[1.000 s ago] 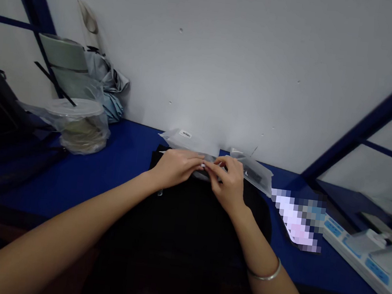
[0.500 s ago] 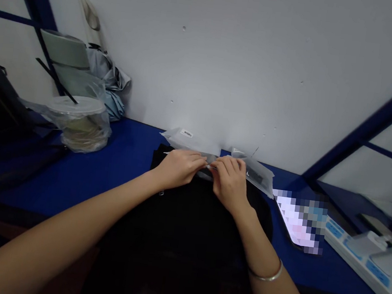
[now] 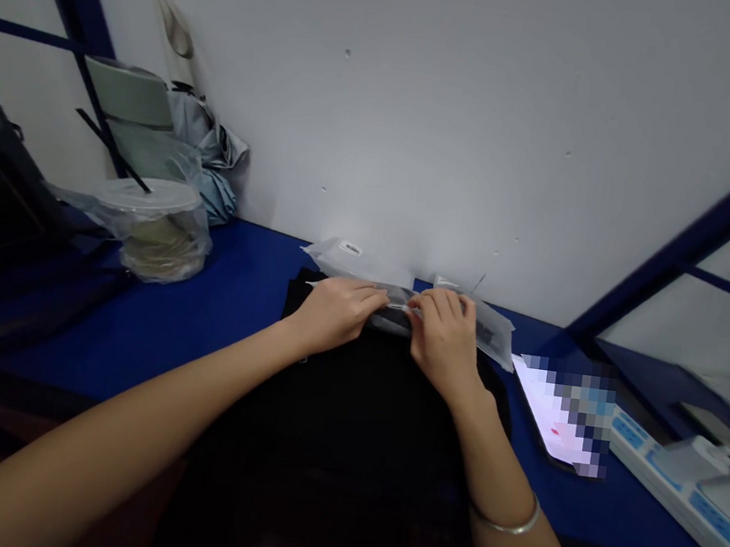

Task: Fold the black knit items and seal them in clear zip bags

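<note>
Between my hands is the edge of a translucent plastic bag (image 3: 394, 320). My left hand (image 3: 341, 313) is closed, pinching that edge with thumb and fingers. A short way to its right, my right hand (image 3: 445, 335) pinches the same edge, with a silver bangle (image 3: 510, 528) on that wrist. Under both hands lies a large black item (image 3: 353, 423), too dark for me to make out its kind. Behind them, against the wall, lies a frosted plastic bag (image 3: 366, 265) bearing a barcode label. Another frosted bag (image 3: 497, 332) with something dark inside sits right of my right hand.
On the blue table (image 3: 249, 295), a lidded tub in a plastic bag (image 3: 163, 235) stands left, before folded umbrellas (image 3: 212, 135). A lit phone (image 3: 544, 411) and a white power strip (image 3: 665, 479) lie right. A white wall (image 3: 424, 121) closes off the back.
My right hand has slid a little right along the bag's edge, widening the gap between my hands. My left hand still pinches in about the same spot. The view has shifted slightly.
</note>
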A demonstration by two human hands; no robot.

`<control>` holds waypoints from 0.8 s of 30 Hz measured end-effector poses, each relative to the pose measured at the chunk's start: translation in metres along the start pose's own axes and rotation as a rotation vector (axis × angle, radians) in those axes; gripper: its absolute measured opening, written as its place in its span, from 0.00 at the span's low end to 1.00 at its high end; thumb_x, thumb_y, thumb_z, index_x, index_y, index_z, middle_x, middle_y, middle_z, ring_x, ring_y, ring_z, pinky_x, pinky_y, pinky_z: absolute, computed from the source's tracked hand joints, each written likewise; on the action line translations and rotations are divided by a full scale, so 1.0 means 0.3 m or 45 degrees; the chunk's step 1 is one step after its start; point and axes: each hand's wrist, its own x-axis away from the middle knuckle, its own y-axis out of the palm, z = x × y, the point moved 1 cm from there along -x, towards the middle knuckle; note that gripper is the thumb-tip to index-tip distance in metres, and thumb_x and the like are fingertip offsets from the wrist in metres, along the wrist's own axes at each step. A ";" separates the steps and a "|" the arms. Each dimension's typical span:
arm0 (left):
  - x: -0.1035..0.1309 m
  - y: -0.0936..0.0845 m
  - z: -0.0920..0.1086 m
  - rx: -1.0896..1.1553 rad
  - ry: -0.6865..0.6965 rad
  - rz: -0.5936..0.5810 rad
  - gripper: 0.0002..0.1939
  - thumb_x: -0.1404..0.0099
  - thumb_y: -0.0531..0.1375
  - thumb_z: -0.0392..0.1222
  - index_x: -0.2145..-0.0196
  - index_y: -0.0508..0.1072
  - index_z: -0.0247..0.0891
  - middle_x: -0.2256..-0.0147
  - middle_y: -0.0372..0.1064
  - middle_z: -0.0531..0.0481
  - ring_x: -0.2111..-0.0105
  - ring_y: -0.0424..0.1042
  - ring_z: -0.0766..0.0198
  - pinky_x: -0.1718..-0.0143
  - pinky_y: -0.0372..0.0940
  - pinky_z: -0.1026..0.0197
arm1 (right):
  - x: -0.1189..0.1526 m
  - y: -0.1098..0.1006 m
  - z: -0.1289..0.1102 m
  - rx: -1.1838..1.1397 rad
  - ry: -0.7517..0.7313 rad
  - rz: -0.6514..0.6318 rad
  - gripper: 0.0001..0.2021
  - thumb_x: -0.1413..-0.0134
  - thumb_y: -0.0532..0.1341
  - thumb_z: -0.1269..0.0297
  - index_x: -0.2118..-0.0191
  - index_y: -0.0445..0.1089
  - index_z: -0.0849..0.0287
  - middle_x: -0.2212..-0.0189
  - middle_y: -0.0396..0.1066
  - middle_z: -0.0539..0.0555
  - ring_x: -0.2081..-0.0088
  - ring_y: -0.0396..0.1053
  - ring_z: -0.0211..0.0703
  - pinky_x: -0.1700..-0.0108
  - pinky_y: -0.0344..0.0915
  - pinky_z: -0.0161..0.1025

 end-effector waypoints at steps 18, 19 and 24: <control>0.001 -0.003 -0.019 -0.024 -0.033 -0.012 0.12 0.42 0.50 0.28 0.63 0.69 0.35 0.66 0.73 0.49 0.67 0.72 0.64 0.68 0.66 0.64 | 0.009 -0.005 0.041 -0.101 0.189 -0.183 0.04 0.45 0.51 0.67 0.67 0.60 0.59 0.68 0.66 0.52 0.64 0.61 0.43 0.61 0.51 0.39; 0.001 -0.003 -0.021 -0.026 -0.036 -0.013 0.12 0.42 0.50 0.28 0.63 0.69 0.35 0.67 0.73 0.49 0.67 0.72 0.64 0.69 0.66 0.64 | 0.010 -0.005 0.042 -0.097 0.187 -0.186 0.04 0.44 0.50 0.67 0.67 0.60 0.59 0.68 0.66 0.52 0.64 0.61 0.43 0.61 0.51 0.39; 0.002 -0.003 -0.026 -0.028 -0.027 -0.037 0.13 0.43 0.50 0.27 0.62 0.69 0.35 0.68 0.73 0.50 0.68 0.71 0.65 0.69 0.65 0.65 | 0.012 -0.002 0.050 -0.092 0.177 -0.179 0.04 0.44 0.49 0.67 0.67 0.60 0.58 0.68 0.66 0.53 0.64 0.62 0.43 0.62 0.50 0.40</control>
